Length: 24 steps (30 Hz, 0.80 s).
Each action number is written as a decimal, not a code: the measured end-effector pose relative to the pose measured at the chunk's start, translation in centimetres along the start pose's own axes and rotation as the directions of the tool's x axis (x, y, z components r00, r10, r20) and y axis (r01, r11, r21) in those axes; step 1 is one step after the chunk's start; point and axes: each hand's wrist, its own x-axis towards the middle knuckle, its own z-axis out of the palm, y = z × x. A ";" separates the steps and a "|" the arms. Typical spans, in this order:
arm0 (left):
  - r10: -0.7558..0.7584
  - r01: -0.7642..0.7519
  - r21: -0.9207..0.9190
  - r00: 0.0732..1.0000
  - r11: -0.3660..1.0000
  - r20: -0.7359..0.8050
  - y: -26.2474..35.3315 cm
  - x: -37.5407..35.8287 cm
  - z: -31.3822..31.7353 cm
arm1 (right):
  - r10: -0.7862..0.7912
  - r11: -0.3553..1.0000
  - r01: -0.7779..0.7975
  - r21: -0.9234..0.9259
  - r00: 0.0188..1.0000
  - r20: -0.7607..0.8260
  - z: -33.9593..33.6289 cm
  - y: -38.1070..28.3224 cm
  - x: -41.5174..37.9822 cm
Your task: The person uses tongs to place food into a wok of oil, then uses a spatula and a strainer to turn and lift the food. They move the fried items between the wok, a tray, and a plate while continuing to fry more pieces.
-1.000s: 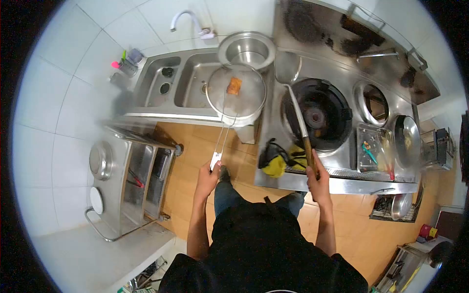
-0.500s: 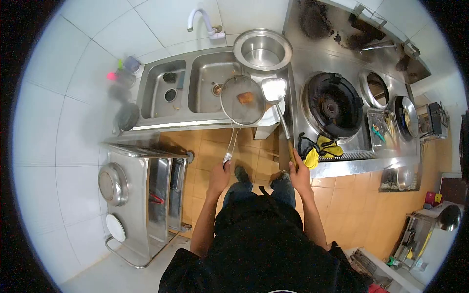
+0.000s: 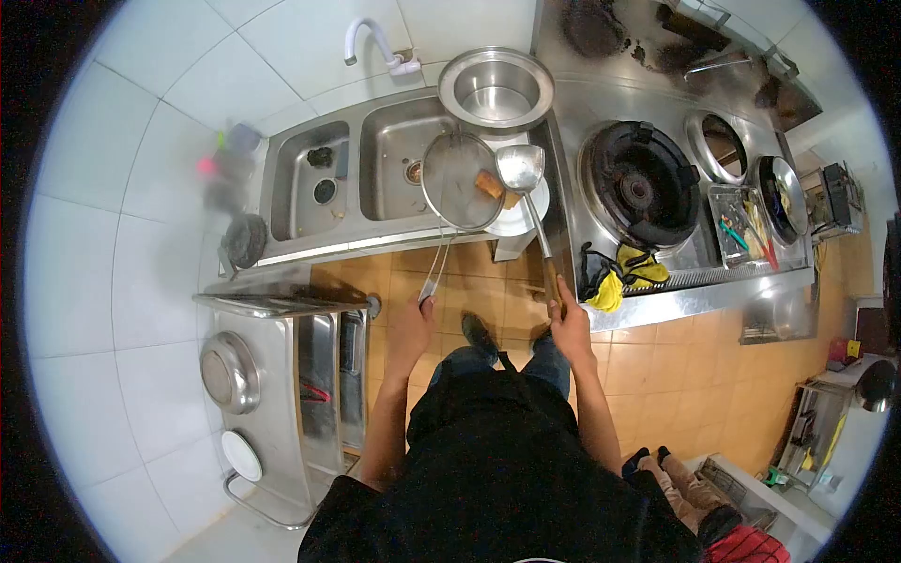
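Observation:
My left hand is closed round the handle of a round mesh strainer, held out by the sink's front edge. A browned piece of food lies at the right side of the mesh. My right hand grips the wooden handle of a wok spatula, whose metal blade is by the strainer's right rim, close to the food. Below them, a white plate sits at the counter's corner, partly covered by the strainer and spatula. What else lies on the plate is hard to make out.
A double sink is ahead, with a wide metal pot behind it. To the right stand a black wok burner and yellow-black gloves. A steel cart is at left. Another person's legs show at lower right.
The food has shifted rightward on the strainer toward its rim and the spatula blade. The view has turned slightly, and another person's legs have appeared at lower right.

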 end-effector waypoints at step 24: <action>0.182 -0.186 0.398 0.982 0.899 0.046 2.3 1.8 -3.4 | -0.172 0.982 0.153 -0.107 0.964 -0.204 3.2 0.8 -0.7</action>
